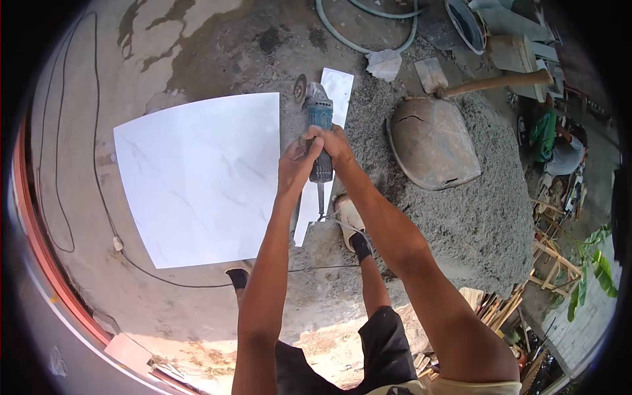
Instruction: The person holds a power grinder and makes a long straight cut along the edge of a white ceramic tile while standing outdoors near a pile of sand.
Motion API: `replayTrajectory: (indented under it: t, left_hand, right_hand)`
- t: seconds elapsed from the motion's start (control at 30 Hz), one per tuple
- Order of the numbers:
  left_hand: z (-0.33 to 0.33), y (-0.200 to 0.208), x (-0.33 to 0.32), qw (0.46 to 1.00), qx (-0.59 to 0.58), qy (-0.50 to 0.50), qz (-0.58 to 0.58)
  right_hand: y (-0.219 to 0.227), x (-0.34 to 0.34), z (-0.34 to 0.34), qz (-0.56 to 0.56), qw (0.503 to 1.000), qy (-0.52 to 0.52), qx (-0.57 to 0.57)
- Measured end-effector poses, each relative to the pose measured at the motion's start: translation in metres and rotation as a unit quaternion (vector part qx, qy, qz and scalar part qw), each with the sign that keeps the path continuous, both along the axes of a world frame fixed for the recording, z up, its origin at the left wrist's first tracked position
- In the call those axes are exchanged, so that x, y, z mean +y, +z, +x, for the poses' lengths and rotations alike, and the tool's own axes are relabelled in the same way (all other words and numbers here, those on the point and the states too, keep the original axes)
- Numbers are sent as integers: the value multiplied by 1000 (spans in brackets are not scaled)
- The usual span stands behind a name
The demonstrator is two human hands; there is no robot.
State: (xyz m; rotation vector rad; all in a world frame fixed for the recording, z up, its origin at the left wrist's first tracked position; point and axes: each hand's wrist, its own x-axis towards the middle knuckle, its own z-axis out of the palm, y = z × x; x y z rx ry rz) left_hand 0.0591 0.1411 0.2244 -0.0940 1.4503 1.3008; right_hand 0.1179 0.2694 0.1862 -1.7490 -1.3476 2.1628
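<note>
Both my hands are wrapped round the body of a teal and black angle grinder (320, 118), held out in front of me. My left hand (297, 163) closes on its near left side, and my right hand (336, 143) grips it from the right. The grinder's round disc (300, 89) stands at the far left of the tool. Beneath the tool lies a narrow white tile strip (338, 89), partly hidden by the grinder and my hands. Just left of it is a large white marble-patterned tile (204, 178) on the ground.
A heap of grey sand or mortar (461, 227) rises at right, with a worn shovel-like metal pan (436, 141) and a wooden handle (497, 83) on it. A hose (342, 33) curls at the far side. A dark cable (99, 164) runs along the left. A person (567, 155) crouches far right.
</note>
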Motion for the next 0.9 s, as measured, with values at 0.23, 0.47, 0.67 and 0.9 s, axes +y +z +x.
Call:
replayTrajectory:
  t: [0.23,0.47,0.67,0.9]
  left_hand:
    - [-31,-43,10,997,53,42,-40]
    - [-43,-84,17,997,19,31,-64]
    - [-48,-95,21,996,20,49,-75]
    - [-52,-99,24,996,-16,76,-41]
  right_hand:
    - [-68,-15,-32,14,988,93,124]
    - [-124,-8,-38,2,993,99,68]
    - [-141,0,-45,13,988,116,100]
    - [-141,1,-50,8,991,104,89]
